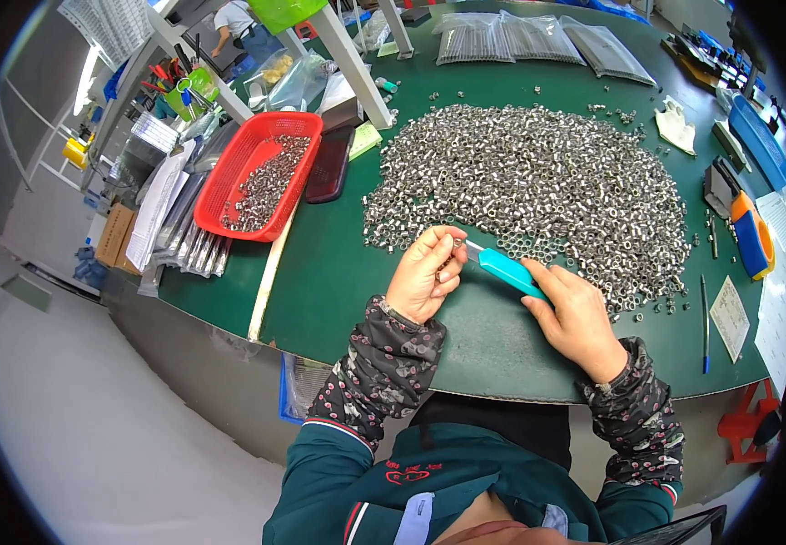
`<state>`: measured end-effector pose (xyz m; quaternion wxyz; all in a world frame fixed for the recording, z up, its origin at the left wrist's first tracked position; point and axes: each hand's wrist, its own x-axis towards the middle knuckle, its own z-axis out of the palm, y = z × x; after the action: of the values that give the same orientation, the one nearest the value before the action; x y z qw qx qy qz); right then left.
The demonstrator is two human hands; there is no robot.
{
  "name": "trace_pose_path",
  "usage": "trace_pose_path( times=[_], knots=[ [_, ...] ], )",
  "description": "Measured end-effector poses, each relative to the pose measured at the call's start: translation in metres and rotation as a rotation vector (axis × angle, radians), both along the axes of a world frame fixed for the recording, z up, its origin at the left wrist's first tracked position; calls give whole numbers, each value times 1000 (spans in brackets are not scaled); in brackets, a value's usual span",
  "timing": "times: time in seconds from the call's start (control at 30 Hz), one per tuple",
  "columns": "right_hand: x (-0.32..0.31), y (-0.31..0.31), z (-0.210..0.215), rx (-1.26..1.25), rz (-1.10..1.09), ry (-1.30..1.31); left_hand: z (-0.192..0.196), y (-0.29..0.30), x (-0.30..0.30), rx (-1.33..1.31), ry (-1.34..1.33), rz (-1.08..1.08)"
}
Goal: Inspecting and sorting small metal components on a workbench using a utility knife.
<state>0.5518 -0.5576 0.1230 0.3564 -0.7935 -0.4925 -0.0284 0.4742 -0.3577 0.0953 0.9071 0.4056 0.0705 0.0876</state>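
Note:
My right hand (577,315) is closed round a turquoise utility knife (507,271), its blade pointing left toward the fingertips of my left hand. Pinched between the thumb and fingers of my left hand (423,275) is a small metal ring (457,243), mostly covered by the fingers. The blade tip is at or very near that ring; whether they touch I cannot tell. Just beyond both hands spreads a wide heap of small silvery metal rings (538,173) on the green tabletop (320,282).
A red plastic basket (249,156) with more metal pieces stands left, beside a dark phone-like case (329,166). Clear bags (525,41) lie at the back. An orange-and-blue tool (753,238), a pen (706,327) and a blue tray (758,141) are right. Shelf legs (352,64) rise at back left.

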Motion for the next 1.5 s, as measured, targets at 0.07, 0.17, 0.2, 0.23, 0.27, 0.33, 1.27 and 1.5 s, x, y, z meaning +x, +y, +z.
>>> trace_pose_path(
  times=[0.07, 0.17, 0.2, 0.23, 0.27, 0.33, 1.27, 1.5],
  knots=[
    [0, 0, 1, -19, 4, 6, -1, 0, 0, 8, 4, 9],
    [-1, -1, 2, -30, 15, 22, 1, -1, 0, 25, 13, 20],
    [-1, -1, 2, -23, 26, 32, 1, -1, 0, 34, 18, 24],
    [-1, -1, 2, -22, 26, 33, 2, -1, 0, 35, 19, 24],
    [-1, -1, 2, -26, 29, 45, 2, -2, 0, 42, 32, 30],
    [-1, -1, 2, -30, 33, 57, 2, -2, -1, 50, 46, 37],
    [1, -3, 1, -64, 59, 79, 4, -4, 0, 144, 110, 117],
    [2, -3, 2, -74, 68, 108, 5, -4, 0, 141, 114, 101]
  ],
)
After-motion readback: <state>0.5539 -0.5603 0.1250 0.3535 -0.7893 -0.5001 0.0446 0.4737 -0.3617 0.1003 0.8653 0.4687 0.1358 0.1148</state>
